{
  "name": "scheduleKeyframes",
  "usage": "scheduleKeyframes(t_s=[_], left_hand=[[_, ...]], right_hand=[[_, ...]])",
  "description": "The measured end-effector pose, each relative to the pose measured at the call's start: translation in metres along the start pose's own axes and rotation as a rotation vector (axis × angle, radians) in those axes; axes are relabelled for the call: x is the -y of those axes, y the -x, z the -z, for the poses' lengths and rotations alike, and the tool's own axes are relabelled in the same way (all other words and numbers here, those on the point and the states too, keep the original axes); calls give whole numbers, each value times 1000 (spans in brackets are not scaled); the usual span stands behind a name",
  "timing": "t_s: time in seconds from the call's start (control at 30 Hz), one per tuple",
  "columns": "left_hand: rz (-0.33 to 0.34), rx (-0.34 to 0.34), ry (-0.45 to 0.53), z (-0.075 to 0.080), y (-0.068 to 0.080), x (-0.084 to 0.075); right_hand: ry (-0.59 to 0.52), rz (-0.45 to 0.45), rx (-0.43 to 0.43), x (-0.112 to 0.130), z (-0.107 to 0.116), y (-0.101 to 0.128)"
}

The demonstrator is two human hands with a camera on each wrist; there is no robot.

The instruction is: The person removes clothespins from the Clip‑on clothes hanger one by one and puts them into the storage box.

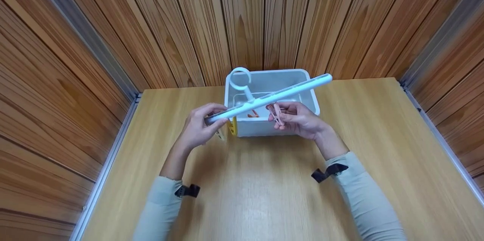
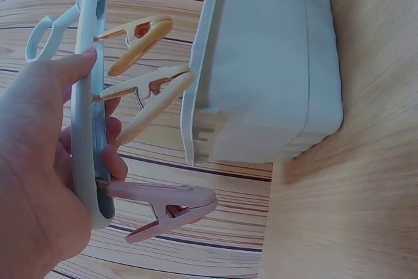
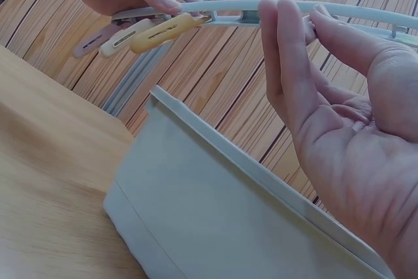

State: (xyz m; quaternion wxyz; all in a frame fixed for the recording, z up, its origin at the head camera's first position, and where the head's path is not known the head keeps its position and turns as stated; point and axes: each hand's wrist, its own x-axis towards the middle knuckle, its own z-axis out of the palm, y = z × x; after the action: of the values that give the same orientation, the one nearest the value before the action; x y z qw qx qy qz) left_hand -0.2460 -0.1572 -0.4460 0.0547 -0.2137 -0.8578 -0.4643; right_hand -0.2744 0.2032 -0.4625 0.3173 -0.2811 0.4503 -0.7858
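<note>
My left hand [image 1: 198, 125] grips one end of a light blue clip hanger [image 1: 291, 90], its bar slanting up to the right and its round hook [image 1: 240, 78] pointing up. From the bar near that hand hang a yellow clip [image 2: 140, 45], a cream clip [image 2: 157, 104] and a pink clip [image 2: 163, 197]. Below the bar's middle, my right hand [image 1: 304, 122] pinches a pinkish clothespin [image 1: 278, 115] between thumb and fingers. The right wrist view hides most of this clothespin behind the fingers; whether it touches the bar I cannot tell.
A whitish plastic bin [image 1: 261, 129] stands under the hanger at the table's back edge. Inside it lies something orange-red [image 1: 253, 114], partly covered by the bar. Wood-plank walls [image 1: 242, 22] rise behind and on both sides of the wooden table [image 1: 249, 188].
</note>
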Motion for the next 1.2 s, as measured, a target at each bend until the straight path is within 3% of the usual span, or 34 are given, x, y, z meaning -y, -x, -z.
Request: scheduleKeyframes(t_s=[0.47,0.67,1.0,1.2], left_hand=[[-77,-40,-102,0,3,-1],[-43,-42,-114,1,5,-3],[40,-3,-124,2,6,-8],[82,34,-120,3,7,-10]], right_hand=[[-57,-20,-110,1,-2,-2],[-71,-35,-151,4,-4,-2],[-18,-71,-332,5,-8,-4],[27,-74,-390,2,-9,-5]])
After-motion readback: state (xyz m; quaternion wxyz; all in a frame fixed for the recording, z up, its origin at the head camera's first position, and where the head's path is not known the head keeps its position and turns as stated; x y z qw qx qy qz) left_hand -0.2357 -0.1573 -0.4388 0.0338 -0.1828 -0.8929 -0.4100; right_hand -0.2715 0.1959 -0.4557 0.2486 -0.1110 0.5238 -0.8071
